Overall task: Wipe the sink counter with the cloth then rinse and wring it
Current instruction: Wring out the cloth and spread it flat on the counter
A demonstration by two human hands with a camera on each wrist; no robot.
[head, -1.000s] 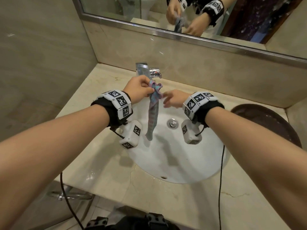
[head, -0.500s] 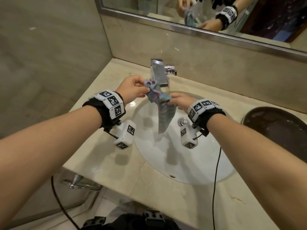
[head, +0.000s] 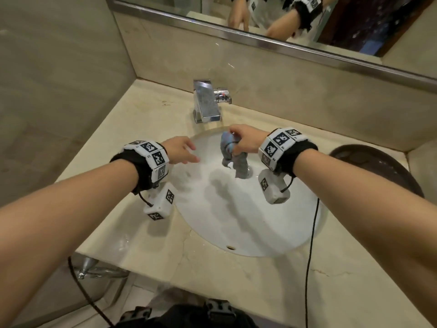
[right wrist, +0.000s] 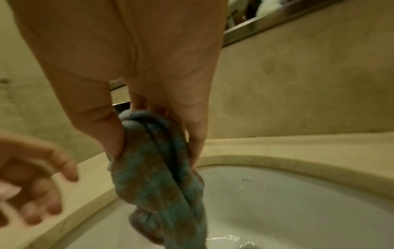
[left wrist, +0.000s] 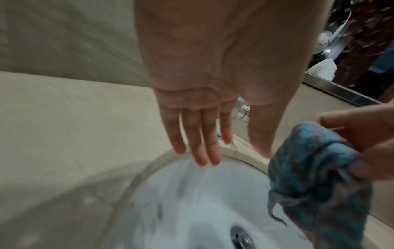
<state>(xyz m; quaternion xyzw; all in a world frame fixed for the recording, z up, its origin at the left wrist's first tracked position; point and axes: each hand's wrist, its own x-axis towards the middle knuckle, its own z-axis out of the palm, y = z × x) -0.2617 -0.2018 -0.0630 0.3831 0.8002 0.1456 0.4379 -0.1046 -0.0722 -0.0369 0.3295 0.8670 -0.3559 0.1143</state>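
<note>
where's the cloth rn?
Head view: the cloth hangs twisted from the right hand over the back of the white basin, just below the faucet; the left hand is off it.

You took your left hand [head: 181,150] off the cloth [head: 233,155]; it now hung open over the left side of the basin [head: 236,221], fingers [left wrist: 198,139] straight. Your right hand [head: 246,142] took over the twisted cloth alone, gripping its top and holding it lower, over the drain [left wrist: 242,237].
</note>
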